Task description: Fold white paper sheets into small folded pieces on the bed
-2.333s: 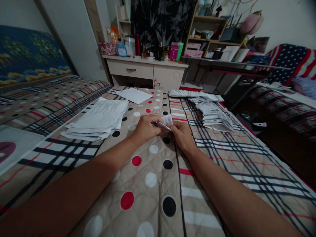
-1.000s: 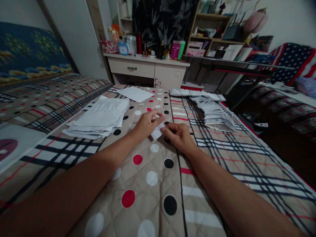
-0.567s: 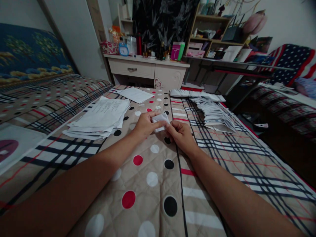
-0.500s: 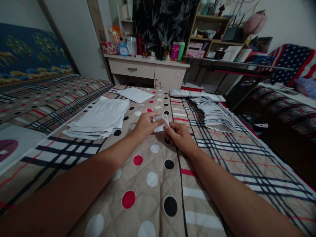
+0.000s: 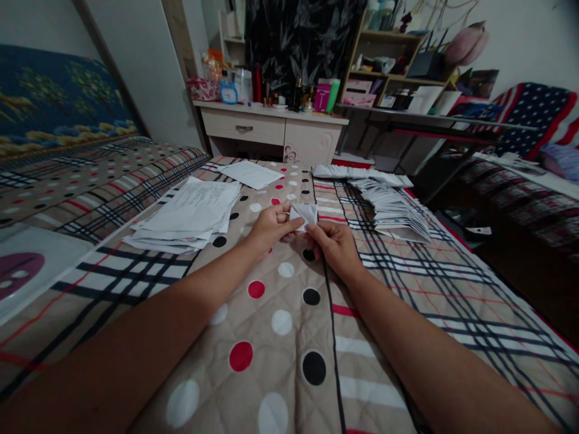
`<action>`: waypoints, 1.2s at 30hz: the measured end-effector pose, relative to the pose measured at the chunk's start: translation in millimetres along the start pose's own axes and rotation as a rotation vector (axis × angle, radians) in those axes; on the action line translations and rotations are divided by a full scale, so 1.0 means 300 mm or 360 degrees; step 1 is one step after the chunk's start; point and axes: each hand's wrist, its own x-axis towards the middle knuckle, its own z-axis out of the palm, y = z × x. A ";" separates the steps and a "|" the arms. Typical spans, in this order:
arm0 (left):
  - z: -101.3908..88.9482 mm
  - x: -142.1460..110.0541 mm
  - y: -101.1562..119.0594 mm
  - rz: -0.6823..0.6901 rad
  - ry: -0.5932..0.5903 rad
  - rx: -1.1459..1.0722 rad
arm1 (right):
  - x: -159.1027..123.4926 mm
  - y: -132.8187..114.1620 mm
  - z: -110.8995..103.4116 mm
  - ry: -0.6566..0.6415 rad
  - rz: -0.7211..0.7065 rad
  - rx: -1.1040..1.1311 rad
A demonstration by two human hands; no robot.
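A small folded piece of white paper [image 5: 306, 213] is held between my two hands above the bedspread. My left hand [image 5: 274, 225] pinches its left side, thumb on top. My right hand [image 5: 333, 246] grips its lower right edge between thumb and fingers; the fingers underneath are partly hidden. Diagonal crease lines show on the paper's face. To the left lies a stack of printed sheets [image 5: 187, 208], with more white paper [image 5: 251, 174] beyond it. On the right sits a long row of folded paper pieces [image 5: 395, 211] packed together.
A patterned bedspread [image 5: 271, 289] spreads under everything. Another row of folded papers [image 5: 362, 175] lies at the far right. At the left edge is a white item with a purple patch [image 5: 67, 253]. A white dresser [image 5: 262, 129] stands behind, a shelf [image 5: 384, 75] beside it.
The paper has turned flatter and squarer toward me, showing its creased face. Both hands have shifted slightly, still holding it. The stacks stay as they were.
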 end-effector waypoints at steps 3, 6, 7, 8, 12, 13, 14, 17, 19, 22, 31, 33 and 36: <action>0.011 -0.009 -0.013 -0.0022 0.0002 0.0004 | -0.003 0.001 -0.004 -0.0014 -0.0025 -0.0027; 0.028 -0.030 -0.021 0.0012 0.0116 0.0056 | -0.010 -0.002 0.006 -0.0068 -0.0028 -0.0081; 0.033 -0.039 -0.022 0.0051 0.0158 0.0059 | -0.014 -0.003 0.014 -0.0080 -0.0033 -0.0094; 0.037 -0.049 -0.024 0.0090 0.0196 0.0061 | -0.020 -0.005 0.023 -0.0095 -0.0043 -0.0103; 0.038 -0.098 -0.029 0.0212 0.0300 0.0112 | -0.063 -0.019 0.073 -0.0177 -0.0010 -0.0064; 0.035 -0.114 -0.029 0.0232 0.0316 0.0136 | -0.078 -0.026 0.084 -0.0186 0.0022 -0.0037; 0.032 -0.131 -0.028 0.0249 0.0334 0.0161 | -0.093 -0.034 0.093 -0.0177 0.0050 -0.0006; 0.027 -0.188 -0.022 0.0248 0.0367 0.0246 | -0.133 -0.062 0.109 -0.0058 0.0106 0.0094; 0.030 -0.228 -0.016 0.0259 0.0310 0.0322 | -0.155 -0.076 0.111 0.0034 0.0145 0.0206; 0.042 -0.277 -0.009 0.0289 0.0186 0.0444 | -0.185 -0.084 0.111 0.0105 0.0169 0.0391; 0.058 -0.311 0.014 0.0333 0.0360 0.0634 | -0.234 -0.092 0.129 0.0085 0.0098 0.0464; 0.057 -0.313 0.016 0.0283 0.0298 0.0529 | -0.233 -0.092 0.132 0.0187 0.0086 0.0456; 0.053 -0.316 0.017 0.0192 0.0114 0.0282 | -0.224 -0.083 0.126 0.0367 0.0090 0.0424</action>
